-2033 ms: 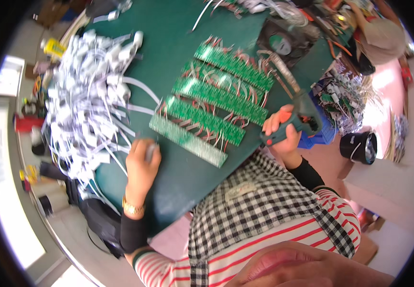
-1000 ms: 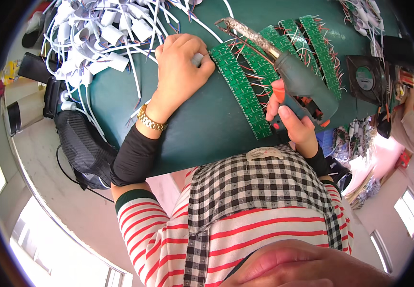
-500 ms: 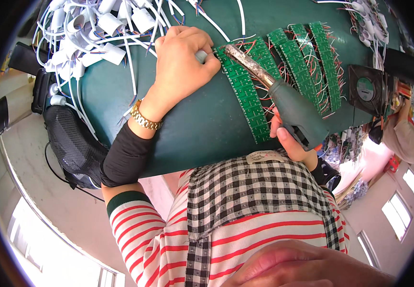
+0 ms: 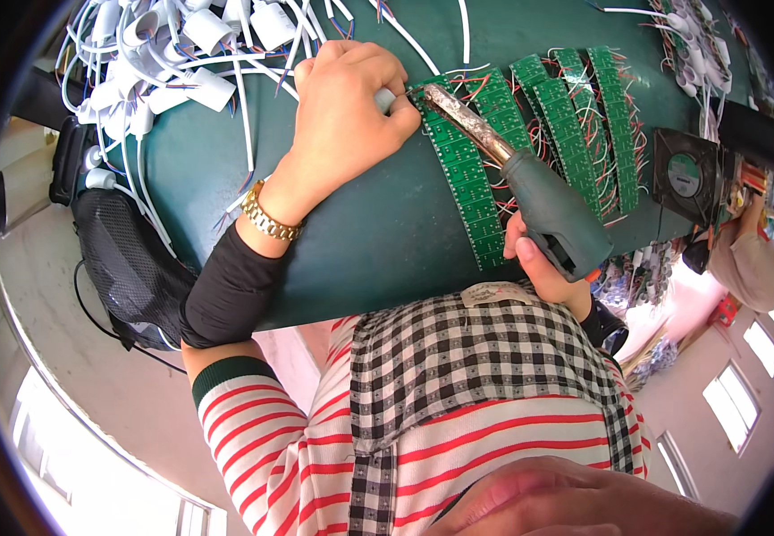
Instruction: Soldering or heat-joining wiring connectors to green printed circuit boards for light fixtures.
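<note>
My right hand is closed round the dark green handle of a soldering iron. Its stained metal barrel slants up and left, and the tip is at the far end of the nearest green circuit board strip. Close by, my left hand is closed, gripping a small whitish rounded piece between thumb and fingers; most of that piece is hidden. Thin wires show between these fingers and the tip. Further board strips with red and white wires lie to the right.
White lamp holders with cables are heaped at the far left on the green table. A black fan stands at the right, with more white parts behind it. A black mesh object sits at the left edge.
The view has shifted slightly, so the table things appear a little displaced. Both hands keep nearly the same pose, the soldering iron tip still at the far end of the nearest strip.
</note>
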The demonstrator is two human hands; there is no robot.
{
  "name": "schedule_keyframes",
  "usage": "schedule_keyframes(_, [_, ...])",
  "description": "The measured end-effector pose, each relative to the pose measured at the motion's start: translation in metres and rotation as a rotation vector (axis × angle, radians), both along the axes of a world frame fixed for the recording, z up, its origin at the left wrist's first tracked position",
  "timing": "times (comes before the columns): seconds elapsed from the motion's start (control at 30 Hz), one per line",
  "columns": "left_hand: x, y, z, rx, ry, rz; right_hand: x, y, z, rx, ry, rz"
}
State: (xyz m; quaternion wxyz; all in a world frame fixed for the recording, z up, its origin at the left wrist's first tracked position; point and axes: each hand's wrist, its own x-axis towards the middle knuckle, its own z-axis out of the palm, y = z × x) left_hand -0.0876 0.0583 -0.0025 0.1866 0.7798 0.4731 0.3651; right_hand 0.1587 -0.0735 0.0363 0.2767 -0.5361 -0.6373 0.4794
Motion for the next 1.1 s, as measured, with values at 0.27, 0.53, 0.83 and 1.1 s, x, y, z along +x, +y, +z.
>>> schedule_keyframes(0.27, [-0.003,0.000,-0.006,0.052,-0.013,0.008,-0.010,0.000,0.007,-0.123,0.032,-0.064])
schedule_keyframes(0.53, [-0.005,0.000,-0.006,0.065,0.004,0.012,-0.021,0.002,0.008,0.016,0.340,-0.189])
schedule_keyframes(0.83, [-0.008,-0.001,-0.004,0.060,0.038,0.017,-0.020,0.006,0.010,-0.026,0.235,-0.086])
schedule_keyframes(1.1, [-0.010,-0.003,-0.003,0.060,0.043,0.026,-0.019,0.006,0.003,-0.035,0.213,-0.068])
